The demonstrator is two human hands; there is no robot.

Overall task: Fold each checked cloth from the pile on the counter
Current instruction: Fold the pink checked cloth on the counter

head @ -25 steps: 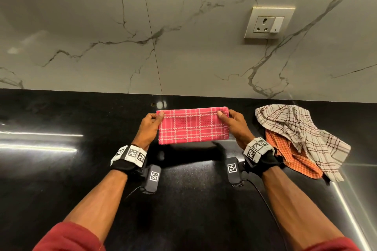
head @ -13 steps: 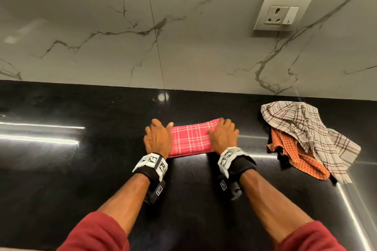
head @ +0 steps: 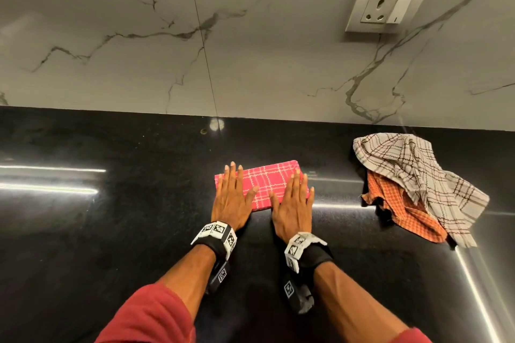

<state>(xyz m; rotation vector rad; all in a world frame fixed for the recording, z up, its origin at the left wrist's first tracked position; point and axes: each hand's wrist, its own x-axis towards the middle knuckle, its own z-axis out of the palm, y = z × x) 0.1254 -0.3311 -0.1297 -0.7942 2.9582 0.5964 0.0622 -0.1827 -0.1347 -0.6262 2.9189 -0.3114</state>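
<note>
A folded red checked cloth point(head: 267, 184) lies flat on the black counter point(head: 111, 231) in the middle. My left hand point(head: 232, 199) presses its left end with straight fingers. My right hand point(head: 292, 206) lies flat on its right end, fingers straight too. To the right sits the pile: a crumpled beige checked cloth point(head: 412, 175) draped over an orange checked cloth point(head: 401, 209), both unfolded and about a hand's width from my right hand.
A marble wall point(head: 250, 50) rises behind the counter, with a socket and switch plate point(head: 386, 7) above the pile. A metal strip point(head: 479, 295) runs along the counter at the right. Tracking bands wrap both wrists.
The red cloth went from held up by its top corners to lying on the counter. Both hands let go of it, flattened and now press it down.
</note>
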